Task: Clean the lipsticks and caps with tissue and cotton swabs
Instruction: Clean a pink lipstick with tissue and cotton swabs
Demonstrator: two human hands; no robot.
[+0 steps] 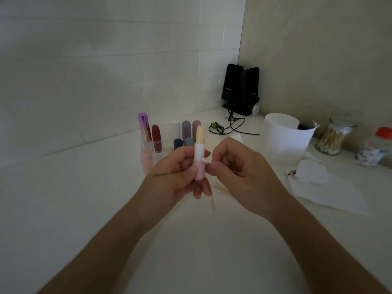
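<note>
Lipstick with a pale yellow bullet, white collar and pink plastic base (199, 154) stands upright in the air above the middle of the white worktop (84, 198). The left hand (174, 183) holds it, its grip clamped round the pink base with the thumb in front. The right hand (239, 170) has its grip pinched together on a cotton swab with a white tip (204, 160), and that tip touches the lipstick where the white collar meets the pink base. How far the swab's stick runs I cannot tell.

Behind the hands, near the worktop's back edge, a clear plastic organiser (167, 134) holds purple, red, grey and blue lipsticks upright. A pair of black speakers (241, 90) sits in the back right corner, with a black cable (231, 125) trailing in front. Along the right edge are a white paper cup (284, 136), a glass jar of wooden cotton swabs (333, 136) and a clear bottle with a red cap (373, 149). A flat white tissue sheet (331, 192) lies nearer, a crumpled tissue (310, 171) on it.
</note>
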